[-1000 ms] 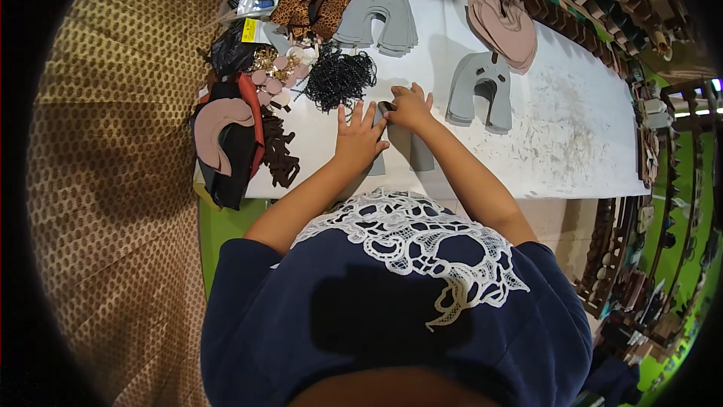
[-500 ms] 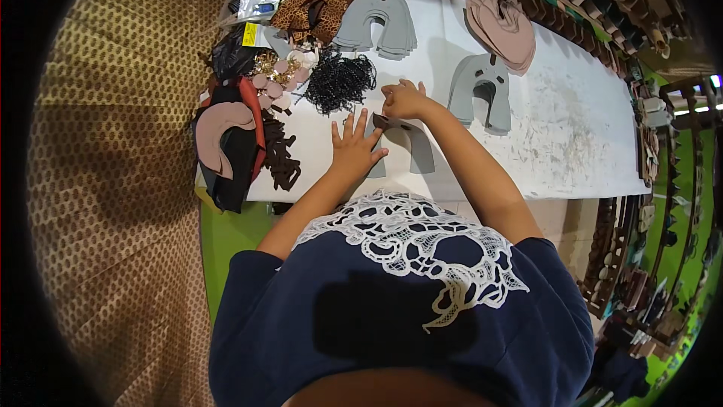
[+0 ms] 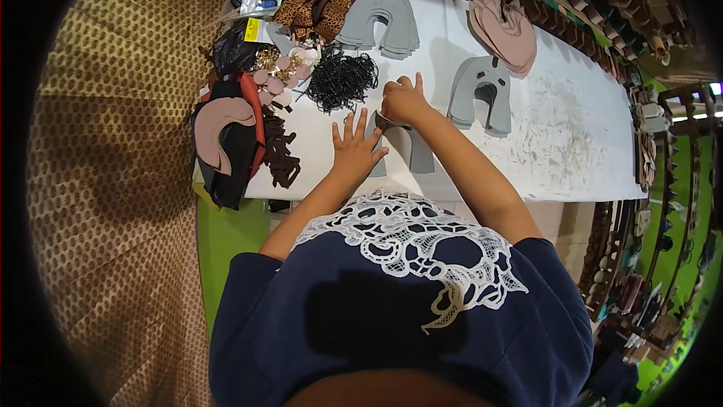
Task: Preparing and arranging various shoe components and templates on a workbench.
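Observation:
On the white table, a grey U-shaped cutout (image 3: 422,155) lies with its arch away from me and its legs toward me. A small dark brown strip (image 3: 393,124) sits at the top of its arch. My left hand (image 3: 354,152) rests flat with fingers spread, its fingertips beside the brown strip and one leg of the cutout. My right hand (image 3: 407,101) is bent over the arch, fingers curled in close above the strip and one finger raised. Whatever it pinches is hidden beneath it.
Beyond my hands lie a black beaded tangle (image 3: 343,80) and a grey cutout stack (image 3: 379,21). Another grey stack (image 3: 480,91) and pink pieces (image 3: 501,34) are to the right. Brown strips (image 3: 281,152), pink cutouts (image 3: 221,127) and leopard-print material (image 3: 315,8) are left. Shoes line the far edge.
My right hand has drawn its fingers in and turned slightly over the brown strip. My left hand stays spread in nearly the same place.

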Action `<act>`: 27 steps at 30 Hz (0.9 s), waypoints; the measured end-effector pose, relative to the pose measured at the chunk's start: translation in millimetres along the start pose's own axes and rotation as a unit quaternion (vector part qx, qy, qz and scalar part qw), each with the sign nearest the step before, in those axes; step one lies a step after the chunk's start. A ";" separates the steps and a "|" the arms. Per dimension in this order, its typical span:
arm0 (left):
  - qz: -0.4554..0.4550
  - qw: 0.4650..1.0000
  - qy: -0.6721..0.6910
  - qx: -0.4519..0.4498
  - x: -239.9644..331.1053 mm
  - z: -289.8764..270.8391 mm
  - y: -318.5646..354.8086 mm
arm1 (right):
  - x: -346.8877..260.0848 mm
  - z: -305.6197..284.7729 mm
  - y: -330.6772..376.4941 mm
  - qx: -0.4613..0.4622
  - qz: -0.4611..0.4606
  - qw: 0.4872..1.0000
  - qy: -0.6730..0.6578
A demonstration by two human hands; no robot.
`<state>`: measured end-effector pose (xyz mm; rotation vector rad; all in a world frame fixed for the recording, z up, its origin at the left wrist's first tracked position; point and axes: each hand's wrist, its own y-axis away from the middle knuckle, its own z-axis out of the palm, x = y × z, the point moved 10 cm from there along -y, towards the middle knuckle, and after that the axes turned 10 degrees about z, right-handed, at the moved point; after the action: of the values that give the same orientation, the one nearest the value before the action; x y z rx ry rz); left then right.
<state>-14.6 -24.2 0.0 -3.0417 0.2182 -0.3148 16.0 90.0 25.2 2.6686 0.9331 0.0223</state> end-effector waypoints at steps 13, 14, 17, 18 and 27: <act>-0.046 0.999 -0.011 0.012 -5.1 1.9 5.7 | 2.2 -2.8 4.4 0.020 -0.008 1.000 0.021; -0.047 0.999 -0.013 0.007 -5.1 2.6 5.6 | 4.4 -2.7 4.1 0.016 -0.002 0.999 0.030; -0.046 0.999 -0.012 0.007 -4.8 1.9 5.3 | 9.2 -2.0 2.1 0.008 0.010 1.000 0.029; -0.046 0.999 -0.012 0.007 -4.6 1.7 5.4 | 10.0 -1.7 2.4 0.008 0.011 1.000 0.029; 0.025 0.993 -0.065 0.094 11.7 -14.5 8.9 | 12.0 -6.9 4.8 -0.011 0.014 1.000 -0.026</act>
<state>-7.5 -35.6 15.7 -2.8526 0.2421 -0.1247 27.6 95.8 32.2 2.6483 0.8749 -0.0288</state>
